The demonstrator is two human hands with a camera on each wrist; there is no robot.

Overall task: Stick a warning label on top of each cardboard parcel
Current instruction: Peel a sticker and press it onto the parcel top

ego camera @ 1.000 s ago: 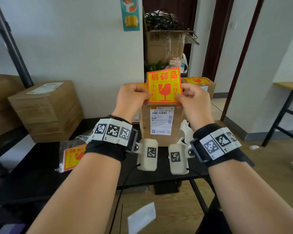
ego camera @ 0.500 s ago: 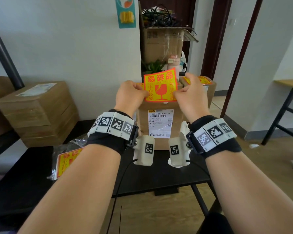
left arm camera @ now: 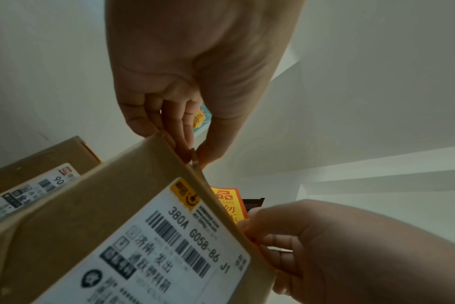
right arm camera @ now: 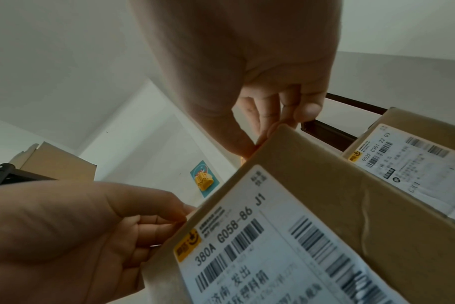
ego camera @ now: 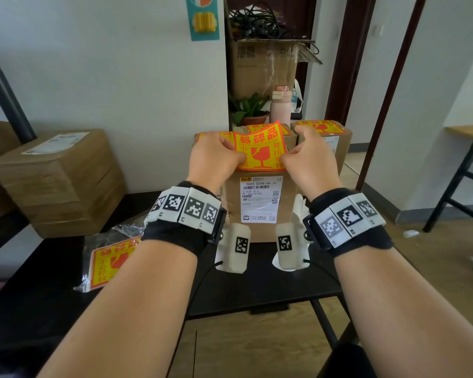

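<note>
Warning label (ego camera: 260,152): orange-red border, yellow field, red broken-goblet symbol, large Chinese characters along the top; in the left wrist view a fragment reads "CARE". It is held above the top of the front parcel (ego camera: 257,211), tilted, lower edge near the parcel's near top edge; contact with the cardboard cannot be told.

Left hand (ego camera: 213,159): fingers curled, thumb and fingertips pinching the label's left edge. Right hand (ego camera: 309,159): fingers curled likewise, pinching the right edge.

Front parcel: brown cardboard, standing near the front edge of the black bench (ego camera: 271,290). White shipping slip (ego camera: 260,199) on its near face, printed "380A G058-86 J1" with barcodes, a yellow logo and Chinese text.

Behind it, three more parcels, tops already carrying the same labels: one at left rear (ego camera: 202,137), mostly hidden by the left hand; one at centre rear (ego camera: 291,139); one at right rear (ego camera: 339,143), whose slip reads "902F C301 22 03" in the right wrist view.

Clear plastic bag (ego camera: 107,257) near the bench's left front edge, holding a stack of the same labels.

Large cardboard box (ego camera: 58,181) at the bench's left rear corner, white slip on top, against the wall. Open carton (ego camera: 265,66) past the rear edge, with dark cables in it. Bench surface in front of the front parcel is bare.
</note>
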